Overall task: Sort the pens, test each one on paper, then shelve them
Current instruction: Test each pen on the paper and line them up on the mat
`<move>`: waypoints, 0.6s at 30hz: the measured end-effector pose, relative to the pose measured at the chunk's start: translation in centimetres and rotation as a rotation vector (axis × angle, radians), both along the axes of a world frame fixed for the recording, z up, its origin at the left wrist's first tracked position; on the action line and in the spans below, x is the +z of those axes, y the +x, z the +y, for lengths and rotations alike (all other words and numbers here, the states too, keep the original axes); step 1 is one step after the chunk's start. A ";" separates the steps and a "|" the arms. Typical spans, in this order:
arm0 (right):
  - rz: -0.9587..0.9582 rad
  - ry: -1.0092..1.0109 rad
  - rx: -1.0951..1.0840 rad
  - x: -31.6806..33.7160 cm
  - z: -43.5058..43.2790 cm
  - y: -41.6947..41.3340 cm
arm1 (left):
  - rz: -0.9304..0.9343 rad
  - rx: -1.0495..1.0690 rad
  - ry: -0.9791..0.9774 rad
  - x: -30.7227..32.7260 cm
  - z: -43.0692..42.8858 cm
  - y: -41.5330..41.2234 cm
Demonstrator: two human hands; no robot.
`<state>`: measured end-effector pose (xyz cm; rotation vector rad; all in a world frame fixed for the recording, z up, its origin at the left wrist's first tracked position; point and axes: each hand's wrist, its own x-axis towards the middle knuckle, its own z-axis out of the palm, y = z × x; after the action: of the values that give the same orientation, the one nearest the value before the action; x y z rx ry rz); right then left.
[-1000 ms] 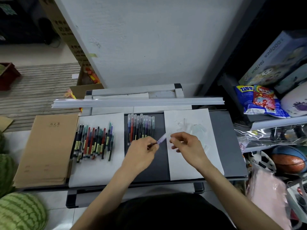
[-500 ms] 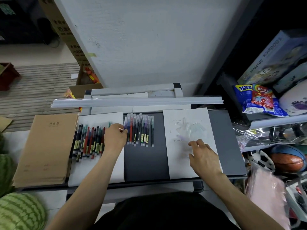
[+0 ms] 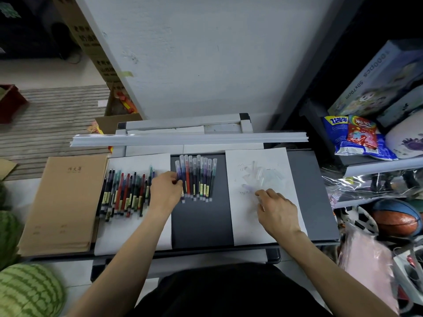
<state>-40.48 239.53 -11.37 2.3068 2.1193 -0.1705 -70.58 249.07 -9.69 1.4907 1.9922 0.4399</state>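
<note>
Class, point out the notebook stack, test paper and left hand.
notebook stack [image 3: 66, 202], head view, middle of cover
test paper [image 3: 245, 221], head view, blank lower part
left hand [image 3: 166, 191], head view, back of hand

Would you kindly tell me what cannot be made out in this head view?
Head view: whether the left hand grips a pen in the middle pen row; its knuckles hide the fingertips.
Head view: scribbles on the test paper are too faint.
Head view: clear caps, blurred, uncountable.

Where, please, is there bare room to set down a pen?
Bare: the dark mat below the capped pens, between the left sheet and test sheet; the grey strip right of that sheet. Crowded: the pen pile and loose caps.
</note>
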 end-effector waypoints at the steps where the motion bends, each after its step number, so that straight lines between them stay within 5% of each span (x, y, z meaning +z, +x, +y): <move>1: 0.000 0.000 0.000 0.1 0.0 -0.1 | -0.001 0.001 0.005 0.0 -0.1 -0.3; 11: -0.011 0.037 -0.022 0.4 0.4 -1.3 | 0.290 0.018 0.028 0.5 -0.6 -5.0; 18: 0.013 -0.052 -0.113 1.2 0.9 -1.7 | 0.330 0.038 -0.015 0.4 -0.6 -5.1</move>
<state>-42.15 240.48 -10.20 2.4037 1.9656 -0.2387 -75.72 248.48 -9.27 1.6010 2.2726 0.2027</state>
